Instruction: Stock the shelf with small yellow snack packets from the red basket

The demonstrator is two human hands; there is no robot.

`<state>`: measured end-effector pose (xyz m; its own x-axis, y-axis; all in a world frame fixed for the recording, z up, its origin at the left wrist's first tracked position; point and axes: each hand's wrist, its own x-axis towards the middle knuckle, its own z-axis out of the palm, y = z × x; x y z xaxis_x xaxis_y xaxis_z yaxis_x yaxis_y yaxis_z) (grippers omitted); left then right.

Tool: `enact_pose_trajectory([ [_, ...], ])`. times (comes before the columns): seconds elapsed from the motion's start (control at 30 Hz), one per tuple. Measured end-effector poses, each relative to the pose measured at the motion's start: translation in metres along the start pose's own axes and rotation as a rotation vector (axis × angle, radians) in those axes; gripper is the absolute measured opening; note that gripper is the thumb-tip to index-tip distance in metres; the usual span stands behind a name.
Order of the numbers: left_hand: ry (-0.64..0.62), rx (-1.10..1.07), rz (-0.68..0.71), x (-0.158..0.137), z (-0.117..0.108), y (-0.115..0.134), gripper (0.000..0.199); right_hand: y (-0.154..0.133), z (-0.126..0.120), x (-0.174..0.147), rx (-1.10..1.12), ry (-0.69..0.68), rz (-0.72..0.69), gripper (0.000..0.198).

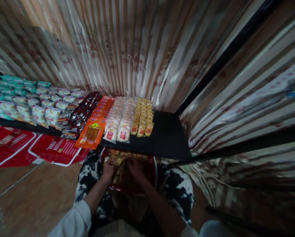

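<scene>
A red bag lies between my knees under the shelf's front edge, with several yellow-wrapped snack packets in it. Both my hands reach into it. My left hand is at the left side, its fingers closed on a yellow-wrapped packet. Close by on the right, my right hand has its fingers curled down on the packets; dim light and blur hide the fingertips. Above them, rows of small yellow packets stand on the black shelf, beside white-wrapped round biscuits.
Further left on the shelf lie an orange snack bag, dark packets, white packets and green packets. Red bags hang below the shelf. Striped sheeting and black frame bars enclose the back and right.
</scene>
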<state>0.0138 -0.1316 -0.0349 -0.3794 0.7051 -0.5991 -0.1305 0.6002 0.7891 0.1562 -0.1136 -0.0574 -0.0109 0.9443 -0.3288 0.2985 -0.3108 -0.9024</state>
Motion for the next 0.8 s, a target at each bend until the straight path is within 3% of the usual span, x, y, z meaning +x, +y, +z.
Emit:
enact_pose_trajectory([
  [0.2, -0.136, -0.241, -0.190, -0.027, -0.008, 0.018, 0.019, -0.010, -0.015, -0.015, 0.371, -0.055, 0.051, 0.045],
  [0.3, -0.199, -0.388, -0.315, -0.040, -0.010, 0.031, 0.019, -0.017, -0.024, -0.021, 0.461, -0.095, 0.072, 0.043],
  [0.37, -0.229, -0.394, -0.323, -0.048, -0.008, 0.040, 0.019, -0.023, -0.032, -0.026, 0.493, -0.089, 0.081, 0.041],
  [0.63, -0.297, -0.327, -0.139, -0.071, 0.017, 0.075, 0.007, -0.039, -0.060, -0.046, 0.594, 0.017, 0.042, 0.055],
  [0.8, -0.417, -0.202, 0.128, -0.076, 0.046, 0.090, 0.031, -0.043, -0.081, -0.045, 0.537, 0.004, -0.071, 0.047],
])
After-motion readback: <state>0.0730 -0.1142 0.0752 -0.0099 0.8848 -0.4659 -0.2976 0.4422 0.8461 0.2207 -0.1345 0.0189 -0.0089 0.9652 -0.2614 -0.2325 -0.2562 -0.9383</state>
